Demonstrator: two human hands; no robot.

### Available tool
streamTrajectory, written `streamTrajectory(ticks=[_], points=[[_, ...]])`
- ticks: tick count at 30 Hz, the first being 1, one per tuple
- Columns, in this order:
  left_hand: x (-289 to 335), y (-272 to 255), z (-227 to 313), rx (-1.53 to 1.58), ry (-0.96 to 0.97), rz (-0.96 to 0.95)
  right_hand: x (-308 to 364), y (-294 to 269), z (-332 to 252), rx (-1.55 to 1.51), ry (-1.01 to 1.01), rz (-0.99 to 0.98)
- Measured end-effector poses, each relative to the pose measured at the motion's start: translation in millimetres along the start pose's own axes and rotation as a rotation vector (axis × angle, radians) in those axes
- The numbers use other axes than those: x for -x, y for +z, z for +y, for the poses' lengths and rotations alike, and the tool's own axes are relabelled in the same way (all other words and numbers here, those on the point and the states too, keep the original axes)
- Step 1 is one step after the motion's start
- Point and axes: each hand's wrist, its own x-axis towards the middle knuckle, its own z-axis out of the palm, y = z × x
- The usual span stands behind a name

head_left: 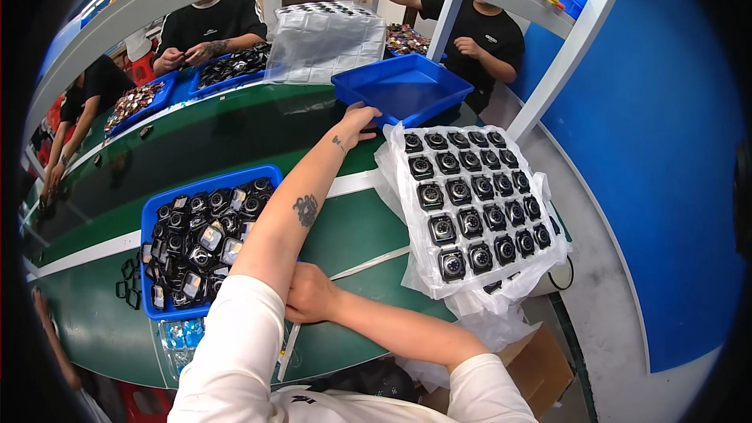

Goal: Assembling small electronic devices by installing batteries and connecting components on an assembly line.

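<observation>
My left hand (360, 123) reaches far across the bench, its fingers closed at the near left corner of a blue plastic tray (415, 82) with nothing in it. My right hand (310, 294) is a loose fist beside my left forearm, which hides part of its fingers; what it holds, if anything, cannot be made out. On the right, black smartwatch bodies (470, 222) sit in rows in a white foam tray (425, 270) wrapped in thin plastic. To the left, a second blue tray (270, 175) is heaped with loose black watch bodies (205, 236).
Black watch frames (129, 285) and a clear blister pack (182, 337) lie near the left tray. A plastic-wrapped stack of white trays (325, 43) stands across the green conveyor (235, 129). Several co-workers work opposite. A grey post (576, 47) rises at right; a cardboard box (540, 372) stands below.
</observation>
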Motion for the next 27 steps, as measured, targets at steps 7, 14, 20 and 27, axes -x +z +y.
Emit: streamTrajectory(ticks=[7,14,20,27], points=[[6.7,2.4,-0.9,-0.127,-0.009,0.076,2.3,3.0,1.2,-0.002,0.021,-0.005],[5.0,3.2,-1.9,-0.030,0.002,-0.028,0.7,-0.6,-0.2,0.020,0.025,0.020],[-6.2,2.1,-14.6,0.103,0.054,-0.096,5.6,1.2,1.1,0.001,0.059,0.017],[0.6,-12.3,-5.8,-0.081,0.072,-0.139,-6.0,-0.1,-0.8,-0.001,0.003,0.020]])
